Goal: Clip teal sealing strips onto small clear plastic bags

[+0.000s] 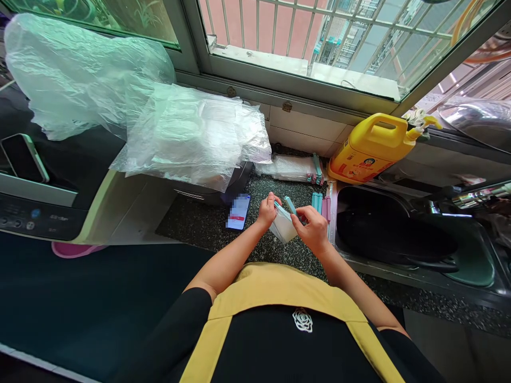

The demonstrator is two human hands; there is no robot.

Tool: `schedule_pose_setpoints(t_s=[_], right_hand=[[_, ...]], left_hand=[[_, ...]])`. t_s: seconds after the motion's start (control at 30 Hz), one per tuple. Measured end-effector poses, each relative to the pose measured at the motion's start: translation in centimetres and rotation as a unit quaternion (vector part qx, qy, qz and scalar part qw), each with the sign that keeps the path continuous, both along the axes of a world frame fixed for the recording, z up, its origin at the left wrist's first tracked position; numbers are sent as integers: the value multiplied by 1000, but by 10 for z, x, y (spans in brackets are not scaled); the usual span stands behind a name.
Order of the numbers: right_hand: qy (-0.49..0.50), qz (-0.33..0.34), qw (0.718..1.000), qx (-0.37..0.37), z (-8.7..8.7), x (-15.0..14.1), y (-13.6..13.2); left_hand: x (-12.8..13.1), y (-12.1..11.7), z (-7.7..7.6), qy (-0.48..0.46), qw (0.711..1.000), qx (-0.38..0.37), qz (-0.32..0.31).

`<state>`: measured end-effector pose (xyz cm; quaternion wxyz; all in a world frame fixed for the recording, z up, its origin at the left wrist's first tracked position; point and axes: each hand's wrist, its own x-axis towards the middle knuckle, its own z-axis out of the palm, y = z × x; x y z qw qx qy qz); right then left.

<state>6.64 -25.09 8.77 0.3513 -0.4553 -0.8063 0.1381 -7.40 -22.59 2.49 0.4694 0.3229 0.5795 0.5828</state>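
Observation:
Over the dark speckled counter, my left hand [268, 209] is closed on the top corner of a small clear plastic bag [282, 227], which hangs tilted with a teal strip along its upper edge. My right hand [313, 230] pinches a short teal sealing clip [290, 204] between thumb and fingers, just beside the bag's other top corner. Just past my right hand, teal clips [316, 201] and pink clips [326, 207] lie in rows against the sink's edge. Behind them rests a pile of clear bags [290, 168] with teal and pink ends.
A large stack of clear plastic bags [195, 133] covers a dark box at the left. A lit phone [238, 211] lies on the counter [199, 223]. At right stand a yellow detergent jug [365, 149] and a sink [343, 250] holding a black pan [391, 234]. Another phone [26, 157] rests far left.

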Motion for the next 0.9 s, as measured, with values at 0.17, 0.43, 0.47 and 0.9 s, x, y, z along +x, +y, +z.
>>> schedule_pose_setpoints(t_s=[0.17, 0.43, 0.47, 0.9], right_hand=[[28, 3, 1000, -12, 5, 2, -1], [56, 20, 998, 4, 6, 13, -6], [62, 18, 998, 7, 6, 15, -7], [116, -50, 992, -4, -4, 41, -21]], left_hand=[[-1, 0, 8, 5, 1000, -13, 12], [-5, 2, 10, 13, 998, -15, 52], [-6, 2, 10, 9, 998, -17, 54], [-13, 6, 7, -1, 996, -18, 85]])
